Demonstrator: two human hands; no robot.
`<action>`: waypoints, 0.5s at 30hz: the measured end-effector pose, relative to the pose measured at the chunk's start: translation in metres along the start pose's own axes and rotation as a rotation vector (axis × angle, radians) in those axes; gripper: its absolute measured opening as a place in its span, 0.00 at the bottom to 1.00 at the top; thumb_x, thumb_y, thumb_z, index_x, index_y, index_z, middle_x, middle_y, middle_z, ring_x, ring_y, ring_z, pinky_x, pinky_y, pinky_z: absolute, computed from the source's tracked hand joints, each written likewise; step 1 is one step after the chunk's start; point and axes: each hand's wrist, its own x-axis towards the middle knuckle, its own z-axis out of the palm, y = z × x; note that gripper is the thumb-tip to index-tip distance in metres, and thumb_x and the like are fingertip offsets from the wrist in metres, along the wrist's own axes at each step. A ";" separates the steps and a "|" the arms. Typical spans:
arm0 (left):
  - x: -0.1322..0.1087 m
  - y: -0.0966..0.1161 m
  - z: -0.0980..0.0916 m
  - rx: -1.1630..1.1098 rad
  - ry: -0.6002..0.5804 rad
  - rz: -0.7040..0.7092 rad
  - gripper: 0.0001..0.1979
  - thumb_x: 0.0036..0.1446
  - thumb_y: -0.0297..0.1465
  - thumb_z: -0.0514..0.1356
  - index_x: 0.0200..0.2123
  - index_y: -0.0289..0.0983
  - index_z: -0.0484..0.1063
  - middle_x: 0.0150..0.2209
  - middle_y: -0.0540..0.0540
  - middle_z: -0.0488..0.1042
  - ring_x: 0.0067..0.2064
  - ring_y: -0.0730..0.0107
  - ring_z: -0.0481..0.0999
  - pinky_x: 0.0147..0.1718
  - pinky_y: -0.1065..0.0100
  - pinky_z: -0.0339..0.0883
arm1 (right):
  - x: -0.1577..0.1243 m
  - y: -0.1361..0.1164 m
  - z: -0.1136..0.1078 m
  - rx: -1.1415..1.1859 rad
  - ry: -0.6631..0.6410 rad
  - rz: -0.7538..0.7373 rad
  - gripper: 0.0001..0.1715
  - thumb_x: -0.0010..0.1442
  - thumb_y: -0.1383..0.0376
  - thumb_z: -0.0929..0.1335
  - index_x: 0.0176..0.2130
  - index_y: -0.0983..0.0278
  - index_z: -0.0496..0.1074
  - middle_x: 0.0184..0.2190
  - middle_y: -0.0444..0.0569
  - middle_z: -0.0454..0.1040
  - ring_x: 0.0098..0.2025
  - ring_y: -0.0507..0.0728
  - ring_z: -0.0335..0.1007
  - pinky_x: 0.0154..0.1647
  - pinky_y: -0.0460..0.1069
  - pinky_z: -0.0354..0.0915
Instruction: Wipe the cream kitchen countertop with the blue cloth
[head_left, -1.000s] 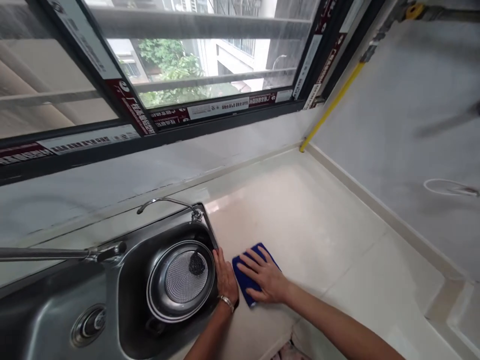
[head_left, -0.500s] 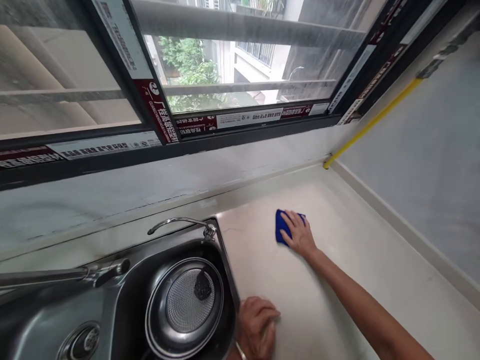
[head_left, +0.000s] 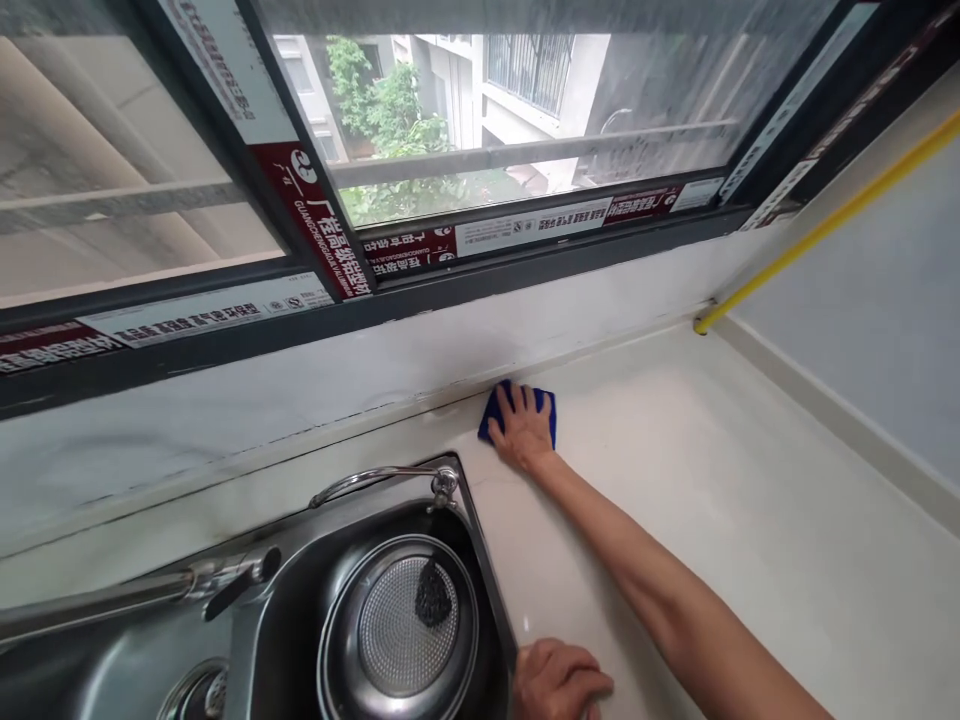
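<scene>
My right hand (head_left: 527,432) presses a blue cloth (head_left: 546,408) onto the white countertop (head_left: 675,470), close to the back edge by the wall and just behind the sink's corner. Its fingers are spread over the cloth, whose edges show on both sides. At the bottom, my left hand (head_left: 559,682) rests on the counter beside the sink's right rim. The fingers there are curled in, and nothing shows in them.
A steel double sink (head_left: 244,640) lies at left, holding a metal pan (head_left: 397,625) with a dark scouring pad (head_left: 433,597) on it. A thin curved spout (head_left: 375,480) and a larger faucet (head_left: 232,575) stand behind. A yellow pipe (head_left: 825,225) runs along the right wall.
My right hand has slid the blue cloth left and back, from the open counter toward the wall by the sink corner. The left hand stays beside the sink rim. The view has shifted slightly.
</scene>
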 end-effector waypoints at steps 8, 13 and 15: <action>0.024 0.022 -0.021 0.023 -0.099 -0.027 0.13 0.49 0.27 0.54 0.33 0.46 0.78 0.29 0.48 0.79 0.33 0.62 0.75 0.34 0.58 0.60 | -0.079 -0.014 -0.021 0.290 -0.143 -0.575 0.37 0.60 0.58 0.66 0.67 0.58 0.63 0.69 0.51 0.63 0.71 0.66 0.50 0.73 0.68 0.34; 0.021 0.016 -0.013 0.042 0.029 0.006 0.14 0.47 0.25 0.53 0.29 0.46 0.77 0.26 0.49 0.79 0.31 0.63 0.74 0.33 0.58 0.60 | -0.149 0.015 -0.037 0.380 -0.242 -0.792 0.42 0.55 0.59 0.66 0.68 0.59 0.62 0.68 0.52 0.64 0.71 0.67 0.52 0.73 0.70 0.36; 0.019 0.014 -0.005 0.030 0.090 0.015 0.14 0.49 0.25 0.52 0.27 0.46 0.76 0.25 0.49 0.78 0.30 0.64 0.73 0.32 0.59 0.59 | -0.164 0.029 -0.042 0.380 -0.273 -0.832 0.44 0.53 0.61 0.66 0.68 0.59 0.61 0.69 0.53 0.64 0.72 0.67 0.52 0.73 0.69 0.37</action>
